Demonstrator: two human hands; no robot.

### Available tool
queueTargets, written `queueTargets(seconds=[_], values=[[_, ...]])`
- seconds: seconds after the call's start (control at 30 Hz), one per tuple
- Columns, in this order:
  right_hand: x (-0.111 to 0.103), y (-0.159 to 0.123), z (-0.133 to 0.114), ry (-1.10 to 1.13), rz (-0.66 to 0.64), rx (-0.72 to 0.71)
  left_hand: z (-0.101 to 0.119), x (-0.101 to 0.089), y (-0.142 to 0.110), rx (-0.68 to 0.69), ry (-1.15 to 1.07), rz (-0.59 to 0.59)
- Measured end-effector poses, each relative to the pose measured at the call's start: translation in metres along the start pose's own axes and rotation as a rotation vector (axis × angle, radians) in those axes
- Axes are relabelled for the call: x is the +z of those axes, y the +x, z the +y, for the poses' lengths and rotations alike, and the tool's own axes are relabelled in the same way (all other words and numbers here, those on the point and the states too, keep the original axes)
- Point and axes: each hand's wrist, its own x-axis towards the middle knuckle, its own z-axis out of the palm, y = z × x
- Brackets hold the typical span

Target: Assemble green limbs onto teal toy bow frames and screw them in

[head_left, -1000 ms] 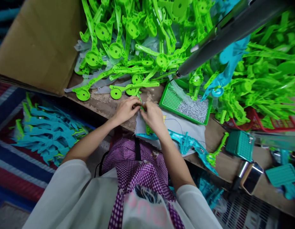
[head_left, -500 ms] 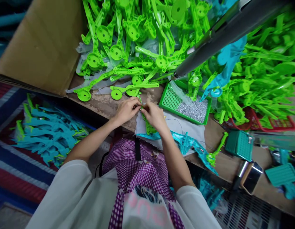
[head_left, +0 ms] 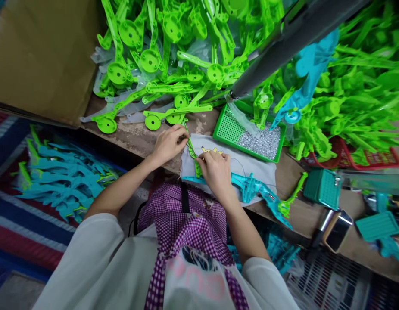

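Observation:
A blue toy-bow body (head_left: 247, 188) lies across a pale cloth (head_left: 264, 172), with one green arm (head_left: 190, 148) at its left end and another at its right. My left hand (head_left: 169, 144) pinches the upper end of the left green arm between thumb and fingertips. Over the cloth, just right of that arm, my right hand (head_left: 216, 171) is closed with its fingers curled down. Whatever it grips is hidden under the fingers. A thin dark string (head_left: 241, 165) loops over the cloth beside my right hand.
A green basket (head_left: 225, 129) of small silvery pieces stands behind the cloth. Green plastic arms (head_left: 151, 61) pile up at the back, below a dark slanting pole (head_left: 270, 56). A cardboard box (head_left: 41, 60) stands left, red baskets (head_left: 377, 159) right. Blue parts (head_left: 63, 176) are heaped lower left.
My right hand has moved down and right, away from my left hand, uncovering more of the green arm and the cloth's yellow print. My left hand stays at the arm's upper end.

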Motion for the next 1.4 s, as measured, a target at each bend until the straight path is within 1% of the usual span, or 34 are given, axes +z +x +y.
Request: queueTargets(seconds=[0.13,0.2,0.3,0.47,0.53,0.63,0.7,0.77,0.83,0.9,1.0,1.13,1.27,1.4], values=[[0.004,-0.012,-0.004,-0.026,0.122,-0.017,-0.001,0.001,0.0,0.001,-0.015,0.01],[0.007,-0.018,-0.005,-0.043,0.154,-0.046,-0.002,0.001,0.001,0.01,-0.021,0.009],[0.012,-0.022,-0.006,-0.07,0.142,-0.075,-0.003,0.002,0.003,0.015,-0.034,0.004],[0.008,-0.013,0.001,-0.06,0.13,0.008,-0.005,0.002,0.004,0.036,-0.059,-0.007],[0.004,-0.008,0.005,-0.061,0.126,0.01,-0.008,0.004,0.003,0.073,-0.038,0.009],[0.002,-0.001,0.01,-0.102,0.092,-0.025,-0.012,0.009,-0.001,0.196,0.021,0.107],[0.003,0.004,0.011,-0.134,0.066,-0.042,-0.014,0.012,-0.006,0.346,0.025,0.149],[0.004,0.007,0.012,-0.144,0.056,-0.038,-0.014,0.014,-0.013,0.489,-0.011,0.142],[0.005,0.009,0.012,-0.136,0.059,-0.02,-0.013,0.014,-0.019,0.556,-0.047,0.125],[0.005,0.01,0.011,-0.102,0.062,-0.009,-0.012,0.014,-0.023,0.55,-0.052,0.122],[0.003,0.012,0.011,0.025,0.043,-0.036,-0.013,0.014,-0.024,0.538,-0.047,0.098],[0.003,0.02,0.014,0.26,-0.047,-0.029,-0.017,0.015,-0.021,0.512,-0.076,0.053],[0.005,0.033,0.021,0.457,-0.176,0.045,-0.018,0.014,-0.019,0.428,-0.14,-0.011],[0.003,0.044,0.025,0.521,-0.254,0.112,-0.016,0.012,-0.019,0.302,-0.157,-0.098]])
